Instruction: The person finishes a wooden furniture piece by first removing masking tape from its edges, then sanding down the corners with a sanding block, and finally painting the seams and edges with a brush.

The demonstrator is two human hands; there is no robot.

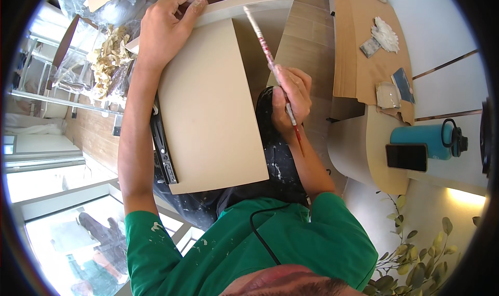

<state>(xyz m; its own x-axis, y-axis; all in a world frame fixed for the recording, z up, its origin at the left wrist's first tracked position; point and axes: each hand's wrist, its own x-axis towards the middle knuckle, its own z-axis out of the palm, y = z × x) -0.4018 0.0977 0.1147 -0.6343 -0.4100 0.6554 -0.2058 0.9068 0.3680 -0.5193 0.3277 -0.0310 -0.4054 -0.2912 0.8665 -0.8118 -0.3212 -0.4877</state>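
A beige drawer (208, 114) rests on my lap, with a black metal runner (163, 142) along its left side. My left hand (169, 28) is closed over the top left of the drawer's pale front panel (228, 10), thumb and fingers bent round its edge. In my right hand (292, 99) I pinch a slim paintbrush (263, 43) spattered white and red. Its pale tip points away from me and is at the front panel; I cannot tell whether it touches. The brush's thin red end sticks out below my hand.
On the right, a cardboard sheet (358, 62) on a counter carries a crumpled white wad (385, 34), a small grey block (370, 47) and a blue sanding sheet (403, 84). Nearer are a phone (406, 157) and a blue bottle (418, 140). Crumpled paper (108, 56) lies at left.
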